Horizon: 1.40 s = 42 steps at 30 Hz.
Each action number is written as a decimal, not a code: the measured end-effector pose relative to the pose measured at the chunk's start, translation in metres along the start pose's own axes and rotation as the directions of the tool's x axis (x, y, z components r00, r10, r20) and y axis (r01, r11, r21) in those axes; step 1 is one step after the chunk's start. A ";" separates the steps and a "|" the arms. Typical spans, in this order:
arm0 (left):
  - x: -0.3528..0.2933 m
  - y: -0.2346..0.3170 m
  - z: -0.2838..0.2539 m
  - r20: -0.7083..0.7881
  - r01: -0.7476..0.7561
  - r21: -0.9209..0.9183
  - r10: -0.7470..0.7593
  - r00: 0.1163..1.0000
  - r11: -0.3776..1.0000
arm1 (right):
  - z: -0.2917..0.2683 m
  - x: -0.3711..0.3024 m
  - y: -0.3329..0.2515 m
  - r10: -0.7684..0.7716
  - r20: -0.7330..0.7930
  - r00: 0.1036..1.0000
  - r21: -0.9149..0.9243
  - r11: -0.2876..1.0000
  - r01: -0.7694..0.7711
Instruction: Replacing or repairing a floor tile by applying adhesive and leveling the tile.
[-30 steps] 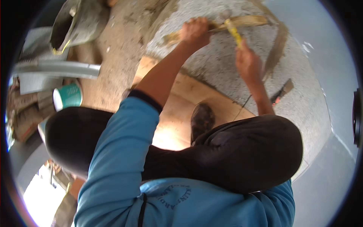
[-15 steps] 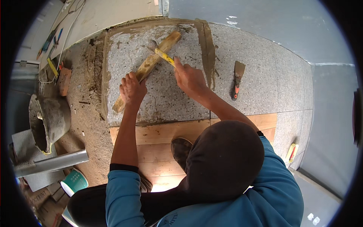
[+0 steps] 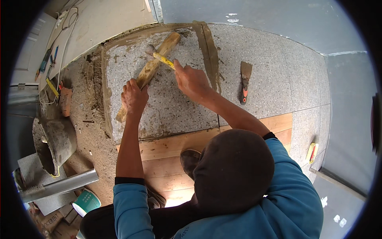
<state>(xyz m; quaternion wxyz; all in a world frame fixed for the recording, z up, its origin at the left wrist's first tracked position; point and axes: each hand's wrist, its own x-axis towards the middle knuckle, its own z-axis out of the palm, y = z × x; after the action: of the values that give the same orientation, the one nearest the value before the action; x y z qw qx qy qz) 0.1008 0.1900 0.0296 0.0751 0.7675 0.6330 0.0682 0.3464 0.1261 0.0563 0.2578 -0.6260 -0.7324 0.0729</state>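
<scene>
My left hand (image 3: 133, 98) is wrapped round the lower part of a wooden block (image 3: 149, 71), a long thick bar lying slantwise on a speckled grey tile (image 3: 171, 105). In my right hand (image 3: 193, 82) is the yellow handle of a hammer (image 3: 163, 59), my thumb stretched along it. The hammer's head is over the upper half of the wood; whether it touches cannot be made out. Wet mortar (image 3: 210, 55) smears the tile's far and right edges. Right of my right hand a putty knife (image 3: 245, 81) with a black and red handle lies on the neighbouring tile.
Wooden planks (image 3: 159, 147) lie under me, one shoe (image 3: 189, 161) on them. Rough sandy ground (image 3: 89, 115) borders the tile on the left, with a dirty tipped bucket (image 3: 55, 143), a metal bar (image 3: 63, 185), a green-white tub (image 3: 86, 202) and a brick (image 3: 66, 102). A grey wall (image 3: 274, 20) stands beyond.
The whole view has shifted a little, so the tile and tools sit further left. My hands keep their holds on wood and hammer; the hammer stays near the same part of the wood.
</scene>
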 end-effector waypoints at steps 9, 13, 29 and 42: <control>0.004 0.002 -0.002 0.063 0.022 0.006 -0.023 0.998 1.000 | -0.011 0.007 0.006 0.029 0.024 0.999 0.011 1.000 -0.029; 0.005 0.002 -0.005 0.071 0.012 0.003 -0.013 0.997 1.000 | -0.017 0.011 0.001 0.064 0.066 0.996 -0.011 0.998 -0.063; 0.004 0.001 -0.004 0.067 -0.006 0.003 0.006 0.998 1.000 | -0.030 0.015 -0.009 0.079 0.075 0.994 0.027 0.996 -0.082; 0.004 0.001 0.003 0.019 0.018 0.083 -0.019 1.000 0.996 | -0.012 -0.003 -0.026 -0.014 0.125 0.992 0.083 0.997 0.004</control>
<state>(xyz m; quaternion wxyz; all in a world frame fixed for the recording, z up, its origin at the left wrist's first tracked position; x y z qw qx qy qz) 0.1030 0.1935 0.0272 0.0499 0.7647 0.6416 0.0338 0.3296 0.1152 0.0770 0.2372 -0.6057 -0.7462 0.1413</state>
